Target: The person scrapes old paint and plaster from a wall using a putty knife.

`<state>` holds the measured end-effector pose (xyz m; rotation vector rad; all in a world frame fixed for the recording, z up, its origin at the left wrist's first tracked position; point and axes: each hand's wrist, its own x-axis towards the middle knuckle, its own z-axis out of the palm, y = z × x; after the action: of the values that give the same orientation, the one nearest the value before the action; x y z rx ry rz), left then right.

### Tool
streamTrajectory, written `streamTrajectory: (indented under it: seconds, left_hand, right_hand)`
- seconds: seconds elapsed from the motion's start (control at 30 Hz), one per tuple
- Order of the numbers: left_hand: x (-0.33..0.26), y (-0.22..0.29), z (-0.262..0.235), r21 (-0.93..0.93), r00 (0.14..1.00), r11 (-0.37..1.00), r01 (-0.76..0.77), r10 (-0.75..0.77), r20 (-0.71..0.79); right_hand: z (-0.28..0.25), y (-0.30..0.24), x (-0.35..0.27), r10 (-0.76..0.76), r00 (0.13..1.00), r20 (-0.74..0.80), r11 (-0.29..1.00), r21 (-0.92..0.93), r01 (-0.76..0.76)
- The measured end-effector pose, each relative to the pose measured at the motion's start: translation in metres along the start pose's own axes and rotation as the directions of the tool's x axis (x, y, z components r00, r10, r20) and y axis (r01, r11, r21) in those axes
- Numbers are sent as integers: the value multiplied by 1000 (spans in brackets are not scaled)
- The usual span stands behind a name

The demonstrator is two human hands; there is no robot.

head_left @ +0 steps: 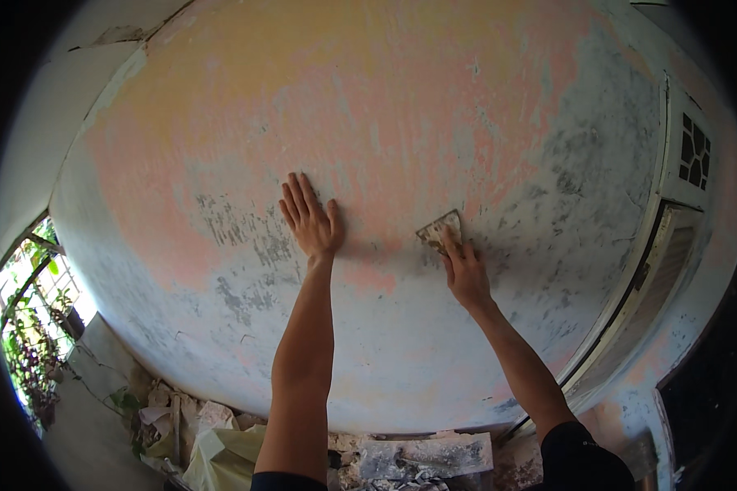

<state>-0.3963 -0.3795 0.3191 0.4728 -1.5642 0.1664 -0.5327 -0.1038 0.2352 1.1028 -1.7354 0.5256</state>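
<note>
Both my arms reach up to a wall (434, 327) with patches of yellow, pink, white and grey where paint has come off. My left hand (313, 219) lies flat on it, fingers stretched out, holding nothing. To its right, my right hand (467, 274) grips a putty knife (442, 229) with a wide, flat, smeared blade. The blade meets the wall over a pinkish-white area, its broad edge up and to the left. My fingers cover most of the knife's handle.
At the left, a barred window (37, 303) has plants around it. A pale door frame (630, 311) borders the wall on the right. Below are a yellowish plastic sheet (221, 458), a whitish, dirty slab (426, 457) and rubble.
</note>
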Motion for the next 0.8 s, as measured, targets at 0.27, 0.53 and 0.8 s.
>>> streamTrajectory:
  seconds: [0.27, 0.53, 0.8]
  left_hand:
    - [4, -3, 3, -23, 1000, 1000, -6, 5, -29]
    - [2, -1, 4, -24, 1000, 1000, -4, 4, -16]
    - [1, -6, 2, -20, 1000, 1000, -1, 1, -18]
  right_hand:
    - [-69, -72, 165, 274, 954, 126, 960, 17, -278]
    - [-83, -81, 252, 272, 962, -6, 958, -90, -271]
    - [-86, -90, 264, 347, 938, -23, 936, -52, -348]
